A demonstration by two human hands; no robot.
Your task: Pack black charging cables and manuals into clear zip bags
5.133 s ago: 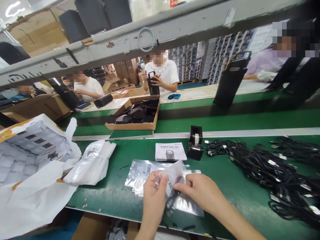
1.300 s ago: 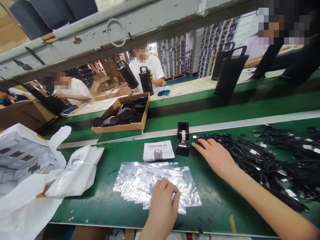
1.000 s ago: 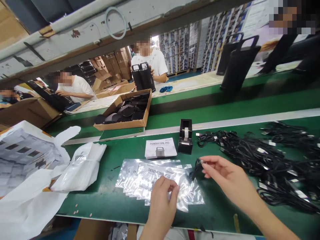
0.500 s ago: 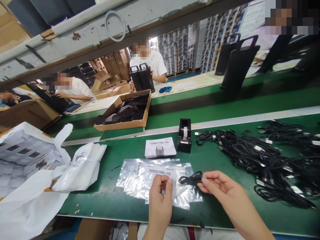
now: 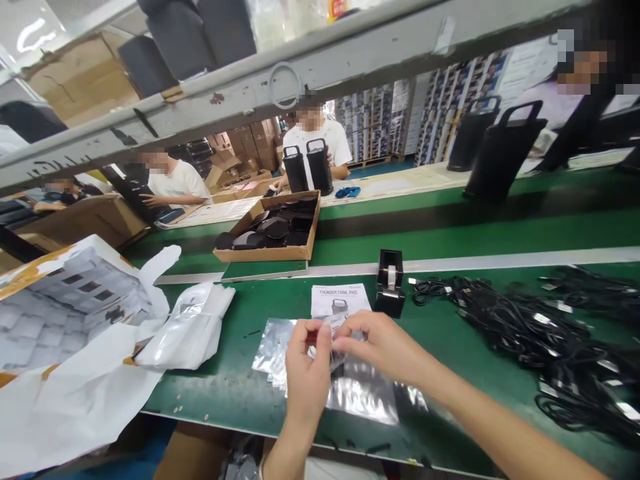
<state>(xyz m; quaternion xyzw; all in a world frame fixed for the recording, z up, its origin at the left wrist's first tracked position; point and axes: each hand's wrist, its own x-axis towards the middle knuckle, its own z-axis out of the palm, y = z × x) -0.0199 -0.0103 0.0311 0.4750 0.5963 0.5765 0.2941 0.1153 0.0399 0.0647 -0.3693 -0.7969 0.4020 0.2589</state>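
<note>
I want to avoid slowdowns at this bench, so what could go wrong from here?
The cables lie in jumbled heaps, so lifting one could drag others along. The clear bags overlap near the left hand, so some may slide out of place. The tape dispenser stands close to the right hand and might get knocked.

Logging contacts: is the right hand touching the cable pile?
Apart. The head view shows green tabletop between the right hand and the black cable pile.

One tape dispenser (image 5: pixel 390 303), one parts tray (image 5: pixel 265 254), four handled black canisters (image 5: pixel 505 157); overlapping bags (image 5: pixel 363 400), heaped cables (image 5: pixel 505 331) uncountable.
</note>
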